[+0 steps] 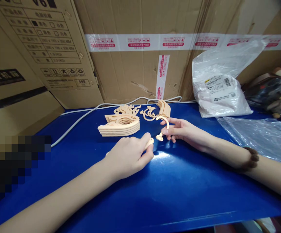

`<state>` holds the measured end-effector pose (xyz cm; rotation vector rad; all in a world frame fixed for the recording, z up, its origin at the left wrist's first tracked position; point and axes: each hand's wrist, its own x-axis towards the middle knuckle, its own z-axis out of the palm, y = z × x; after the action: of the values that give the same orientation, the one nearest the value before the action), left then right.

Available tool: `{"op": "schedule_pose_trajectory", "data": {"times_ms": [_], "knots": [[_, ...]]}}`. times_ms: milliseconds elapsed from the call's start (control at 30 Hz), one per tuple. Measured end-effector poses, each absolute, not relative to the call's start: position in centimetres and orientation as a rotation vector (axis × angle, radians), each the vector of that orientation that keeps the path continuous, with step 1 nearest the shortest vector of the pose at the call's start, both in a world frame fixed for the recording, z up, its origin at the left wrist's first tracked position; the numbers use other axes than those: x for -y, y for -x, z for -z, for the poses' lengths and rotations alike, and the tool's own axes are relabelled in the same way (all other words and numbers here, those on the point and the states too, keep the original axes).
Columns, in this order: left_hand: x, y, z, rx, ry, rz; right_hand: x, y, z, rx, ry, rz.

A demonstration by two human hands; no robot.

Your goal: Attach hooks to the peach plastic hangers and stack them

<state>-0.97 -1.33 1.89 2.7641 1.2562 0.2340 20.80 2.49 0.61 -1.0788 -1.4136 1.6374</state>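
Note:
My right hand (176,129) pinches a cream plastic hanger hook (167,123), its curve upward and its round disc base at the bottom. To its left, my left hand (133,153) is closed on a cream hanger arm (150,142). Only the arm's rounded tip and a bit at the far side show; my fingers hide the rest. The hook and the arm are a small gap apart. Beyond my left hand lies a neat stack of hanger arms (119,129). Loose hooks (148,113) rest behind it, beside another stack of hanger arms (164,108).
More cream hooks (127,109) lie in a pile at the back of the blue table (179,194). A white cable (74,129) runs along the rear. Cardboard boxes (130,71) wall off the back and left. A white plastic bag (220,94) and clear plastic film (259,136) are at right.

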Motion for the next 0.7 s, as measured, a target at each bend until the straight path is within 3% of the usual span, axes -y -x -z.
{"op": "schedule_pose_trajectory", "data": {"times_ms": [700], "knots": [[0.97, 1.37, -1.45, -1.124, -2.965, -0.505, -1.98, -20.53, -0.66, 1.308, 0.965, -1.699]]}}
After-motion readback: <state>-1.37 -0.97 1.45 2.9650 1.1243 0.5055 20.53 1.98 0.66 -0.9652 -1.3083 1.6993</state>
